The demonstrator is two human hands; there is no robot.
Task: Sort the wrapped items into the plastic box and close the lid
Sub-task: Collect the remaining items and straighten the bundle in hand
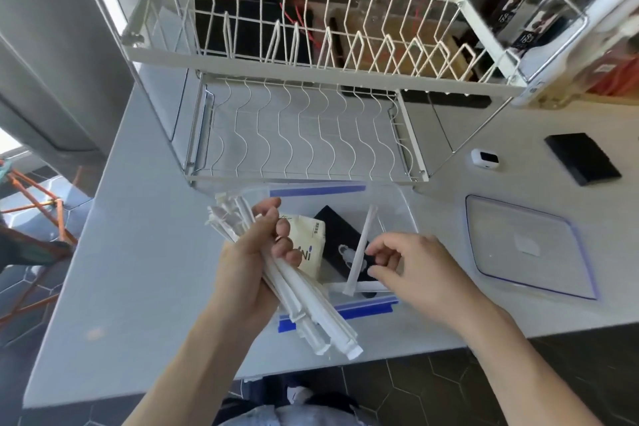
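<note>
Here, at the far left, an orange metal frame [38, 199] is seen standing on the dark tiled floor beside the white counter [145, 252]. Further right, a bundle of white wrapped sticks [304, 301] is gripped in the left hand [256, 263] — fingers and thumb are curled round its middle, so that the bundle is held tilted, its upper ends fanned out above the fist and its lower ends jutting past the counter's near edge. The near left corner of the clear plastic box [397, 204] is covered by this bundle and hand. Inside the box a cream sachet [307, 239] is laid against a black packet [342, 242], and one single wrapped stick [361, 249] is leaned across the packet, with another lying flat near the front wall. The box's blue clip [366, 309] is seen along its near rim. The right hand [418, 270] is held over the right part of the box, fingers loosely bent; nothing is pinched by them, though the fingertips are just beside the leaning stick. Behind the box a white wire dish rack [304, 79] is stood, close against the box's far rim. To the right, the clear lid [529, 245] is laid flat on the counter, apart from the box. Beyond it a small white device [485, 159] and a black flat case [582, 162] are placed.
</note>
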